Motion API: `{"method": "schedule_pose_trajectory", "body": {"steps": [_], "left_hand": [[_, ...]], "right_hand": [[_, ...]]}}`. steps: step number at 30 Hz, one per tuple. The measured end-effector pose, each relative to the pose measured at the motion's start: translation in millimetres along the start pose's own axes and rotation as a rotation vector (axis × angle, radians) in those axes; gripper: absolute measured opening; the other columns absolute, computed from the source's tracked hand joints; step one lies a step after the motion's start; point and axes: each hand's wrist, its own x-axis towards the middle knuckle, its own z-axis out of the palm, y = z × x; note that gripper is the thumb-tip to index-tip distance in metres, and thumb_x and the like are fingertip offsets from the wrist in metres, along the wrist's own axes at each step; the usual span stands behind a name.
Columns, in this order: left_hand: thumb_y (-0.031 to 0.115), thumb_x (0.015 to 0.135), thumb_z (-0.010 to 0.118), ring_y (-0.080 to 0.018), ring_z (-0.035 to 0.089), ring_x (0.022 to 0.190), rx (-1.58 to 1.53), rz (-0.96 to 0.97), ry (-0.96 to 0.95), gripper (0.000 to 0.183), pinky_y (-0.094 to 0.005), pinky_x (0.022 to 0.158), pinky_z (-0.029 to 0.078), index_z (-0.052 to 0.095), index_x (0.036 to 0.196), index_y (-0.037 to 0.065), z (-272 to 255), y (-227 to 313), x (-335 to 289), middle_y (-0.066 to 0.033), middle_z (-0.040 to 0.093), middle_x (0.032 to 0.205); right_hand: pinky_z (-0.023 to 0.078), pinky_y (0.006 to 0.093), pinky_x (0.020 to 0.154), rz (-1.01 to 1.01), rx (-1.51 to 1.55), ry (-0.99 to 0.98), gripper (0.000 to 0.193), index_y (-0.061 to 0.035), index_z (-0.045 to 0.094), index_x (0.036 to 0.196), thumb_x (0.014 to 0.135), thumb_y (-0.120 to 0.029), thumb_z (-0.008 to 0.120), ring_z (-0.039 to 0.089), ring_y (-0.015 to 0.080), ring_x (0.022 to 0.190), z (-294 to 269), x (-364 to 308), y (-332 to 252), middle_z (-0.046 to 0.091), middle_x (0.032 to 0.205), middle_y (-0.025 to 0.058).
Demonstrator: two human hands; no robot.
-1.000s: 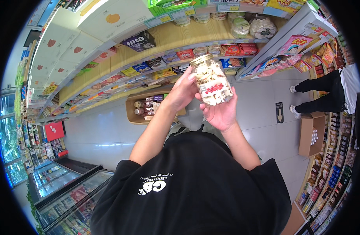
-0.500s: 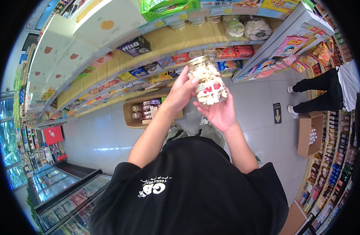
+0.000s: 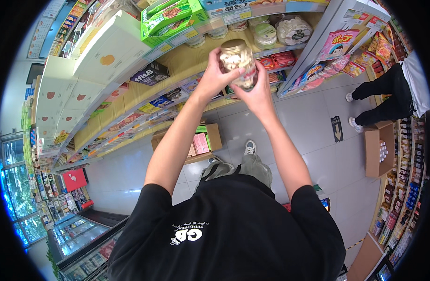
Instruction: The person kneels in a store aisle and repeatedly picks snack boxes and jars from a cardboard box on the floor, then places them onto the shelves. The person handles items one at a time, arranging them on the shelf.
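Hands raised before the wooden shelf [image 3: 187, 61] at the far side. Left hand [image 3: 214, 77] grasps the clear jar [image 3: 238, 58] from the left, fingers wrapped over its side. Right hand [image 3: 254, 86] cups the jar from below and right, thumb across its front. Jar holds pale round pieces, gold lid [image 3: 232, 46] on, just in front of round tubs [image 3: 275, 30] on the shelf. Open cardboard box [image 3: 196, 140] sits on the floor below. Another person's legs [image 3: 388, 93] stand far right.

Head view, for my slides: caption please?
Both hands, left hand and right hand, hold a clear jar before shop shelves.
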Motion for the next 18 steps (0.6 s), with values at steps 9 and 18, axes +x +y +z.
{"method": "schedule_pose_trajectory", "body": {"steps": [9, 18], "left_hand": [[0.037, 0.078, 0.095, -0.0262, 0.064, 0.126, 0.235, 0.062, 0.123, 0.1, -0.038, 0.106, 0.053, 0.038, 0.149, -0.006, -20.4, -21.1, 79.8, -0.0207, 0.063, 0.139], [0.041, 0.074, 0.095, -0.0376, 0.055, 0.14, 0.546, 0.138, 0.176, 0.108, -0.0424, 0.116, 0.045, 0.037, 0.154, -0.004, -14.2, -54.6, 121.2, -0.0274, 0.055, 0.149]], "right_hand": [[0.049, 0.0496, 0.111, -0.186, -0.233, 0.055, 0.101, 0.0067, 0.036, 0.154, 0.078, -0.024, 0.094, 0.055, 0.0458, 0.133, 27.9, 70.9, 37.6, 0.049, 0.145, 0.0316], [0.033, 0.059, 0.121, -0.257, -0.451, -0.026, 0.077, 0.0003, 0.047, 0.149, 0.084, -0.021, 0.083, 0.047, 0.0447, 0.138, 30.3, 58.1, 66.4, 0.047, 0.145, 0.0248]]}}
